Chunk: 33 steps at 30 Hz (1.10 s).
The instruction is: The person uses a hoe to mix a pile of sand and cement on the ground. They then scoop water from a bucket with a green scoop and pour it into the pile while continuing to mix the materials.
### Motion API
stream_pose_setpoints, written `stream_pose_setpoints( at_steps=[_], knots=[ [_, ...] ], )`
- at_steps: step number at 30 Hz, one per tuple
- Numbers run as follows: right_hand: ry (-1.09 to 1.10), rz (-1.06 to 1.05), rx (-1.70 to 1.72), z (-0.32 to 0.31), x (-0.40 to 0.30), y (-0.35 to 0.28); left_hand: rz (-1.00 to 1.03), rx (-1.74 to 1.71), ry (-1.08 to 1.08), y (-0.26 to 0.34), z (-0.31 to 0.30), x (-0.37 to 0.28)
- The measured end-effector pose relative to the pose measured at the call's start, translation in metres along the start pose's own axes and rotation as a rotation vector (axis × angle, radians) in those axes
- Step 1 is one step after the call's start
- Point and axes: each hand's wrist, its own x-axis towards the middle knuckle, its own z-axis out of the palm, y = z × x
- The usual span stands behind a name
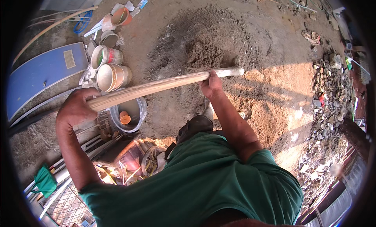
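A long wooden handle [149,88] slants across the view in front of my green shirt. My left hand [77,106] is closed around its thicker-looking end at the left. Near the other end, my right hand [212,85] grips the wood, and a pale, mortar-crusted collar shows just beyond it. Past that collar, a flat grey tool head [229,58] lies against a dark heap of wet sand or mortar [204,52]; how it joins the handle is hard to see.
Several stained plastic buckets [109,77] stand at the left, beside a blue door panel [48,77]. Below them, a round tub [142,111] holds grey liquid and an orange cup [125,118]. A sand pile [258,112] and heaped gravel [332,91] lie at the right, with a spoked wheel [151,161] near my left side.
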Motion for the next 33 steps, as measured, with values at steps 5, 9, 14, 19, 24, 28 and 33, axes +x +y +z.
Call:
stream_pose_setpoints(
  at_steps=[5, 9, 14, 19, 24, 28, 33],
  knots=[
    [0.113, -0.201, -0.165, -0.082, -0.022, -0.085, 0.114, -0.129, -0.274, -0.010, 0.099, 0.065],
    [0.425, -0.496, -0.194, -0.200, -0.079, -0.197, 0.347, -0.138, -0.580, 0.047, 0.243, 0.135],
    [0.525, -0.893, -0.069, -0.302, -0.230, -0.320, 0.687, -0.072, -0.728, 0.216, 0.387, 0.151],
    [0.730, -1.088, -0.142, -0.397, -0.300, -0.365, 0.921, -0.202, -0.735, 0.382, 0.496, 0.120],
    [0.859, -0.869, 0.068, -0.501, -0.251, -0.298, 0.687, 0.016, -0.889, 0.473, 0.552, 0.089],
    [0.943, -0.518, 0.109, -0.507, -0.166, -0.170, 0.538, 0.166, -0.869, 0.383, 0.599, 0.109],
    [0.773, -0.063, 0.198, -0.486, -0.118, -0.050, 0.388, 0.382, -0.852, 0.310, 0.570, 0.095]
  ],
)
